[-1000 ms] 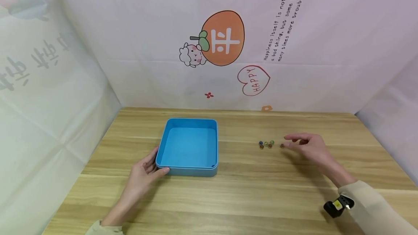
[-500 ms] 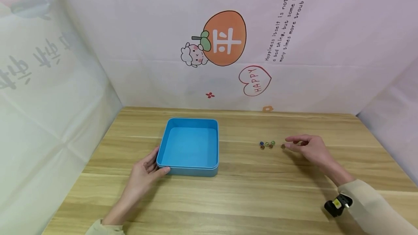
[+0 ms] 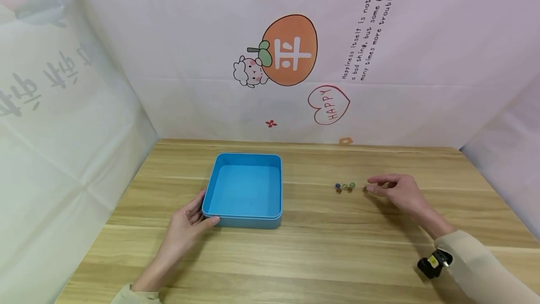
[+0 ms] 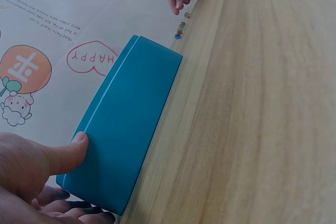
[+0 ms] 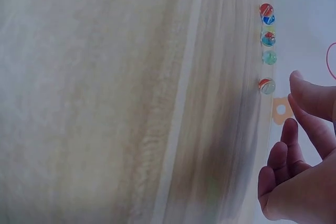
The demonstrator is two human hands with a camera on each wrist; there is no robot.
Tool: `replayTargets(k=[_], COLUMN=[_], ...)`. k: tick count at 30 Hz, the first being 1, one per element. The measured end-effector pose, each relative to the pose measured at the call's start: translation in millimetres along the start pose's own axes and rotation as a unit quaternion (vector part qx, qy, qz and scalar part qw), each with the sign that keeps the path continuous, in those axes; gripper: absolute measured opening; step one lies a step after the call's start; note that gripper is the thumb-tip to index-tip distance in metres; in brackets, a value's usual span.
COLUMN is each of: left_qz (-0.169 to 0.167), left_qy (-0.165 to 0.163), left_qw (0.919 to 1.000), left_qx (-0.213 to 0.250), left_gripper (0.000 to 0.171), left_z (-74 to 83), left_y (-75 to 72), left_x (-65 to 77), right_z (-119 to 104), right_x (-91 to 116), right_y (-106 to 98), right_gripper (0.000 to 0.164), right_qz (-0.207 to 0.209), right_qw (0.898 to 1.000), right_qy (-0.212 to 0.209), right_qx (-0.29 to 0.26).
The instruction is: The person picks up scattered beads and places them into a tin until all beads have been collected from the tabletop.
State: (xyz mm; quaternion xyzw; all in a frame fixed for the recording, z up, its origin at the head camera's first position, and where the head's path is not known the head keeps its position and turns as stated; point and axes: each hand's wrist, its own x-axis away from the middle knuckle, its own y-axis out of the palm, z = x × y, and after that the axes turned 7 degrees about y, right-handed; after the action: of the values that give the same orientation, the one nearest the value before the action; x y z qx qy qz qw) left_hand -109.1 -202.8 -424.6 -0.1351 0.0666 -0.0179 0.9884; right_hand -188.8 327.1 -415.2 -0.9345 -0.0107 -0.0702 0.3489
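In the head view my left hand (image 3: 185, 225) holds a square, open-topped blue box (image 3: 249, 191) at its near left corner. The left wrist view shows the thumb (image 4: 68, 156) against the box's side and the other fingers around the corner, partly hidden. Over to the right, my right hand (image 3: 401, 193) hovers beside a lone glass marble (image 5: 267, 86). In the right wrist view its thumb and index finger stand apart from that marble, and the remaining fingers bend loosely. Several more marbles (image 5: 269, 39), with red, blue and green colours, lie in a cluster to the left of the lone one.
A wood-grain table (image 3: 295, 262) carries everything. White printed cloth (image 3: 190, 60) rises behind its far edge, with more cloth on the left and right sides. A black wrist device (image 3: 434, 262) sits at the right sleeve.
Both hands, the box and the marbles stay almost in place. A small dark spot at the box's near right corner, seen one second ago, no longer shows.
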Motion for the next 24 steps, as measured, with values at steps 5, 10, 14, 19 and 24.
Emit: replayTargets(k=[5, 10, 14, 19, 24], left_qz=[-0.002, -0.004, -0.001, 0.000, -0.001], left_qy=[-0.003, -0.007, -0.005, -0.002, 0.000], left_qw=[1.0000, 0.9999, 1.0000, 1.0000, 1.0000], left_qx=[0.000, -0.005, -0.007, -0.007, -0.004], left_gripper=[0.081, 0.081, 0.081, 0.081, 0.080], left_z=[-0.5, -0.2, 0.5, 0.7, 0.6], left_y=[0.1, 0.5, 0.5, 0.3, 0.6], left_x=[-0.2, -0.6, -0.9, -1.0, -0.8], right_z=[0.5, 1.4, 3.4, 6.6, 8.7], right_x=[-0.8, -2.3, -3.4, -4.3, -4.3], right_y=[-0.4, -1.5, -2.3, -2.8, -2.0], right_gripper=[0.047, 0.045, 0.043, 0.041, 0.039], right_qz=[0.001, -0.001, -0.002, -0.003, -0.006], right_qw=[1.000, 1.000, 1.000, 1.000, 0.999], right_qy=[-0.002, -0.007, -0.008, -0.014, -0.016], right_qx=[-0.001, 0.005, 0.010, 0.024, 0.036])
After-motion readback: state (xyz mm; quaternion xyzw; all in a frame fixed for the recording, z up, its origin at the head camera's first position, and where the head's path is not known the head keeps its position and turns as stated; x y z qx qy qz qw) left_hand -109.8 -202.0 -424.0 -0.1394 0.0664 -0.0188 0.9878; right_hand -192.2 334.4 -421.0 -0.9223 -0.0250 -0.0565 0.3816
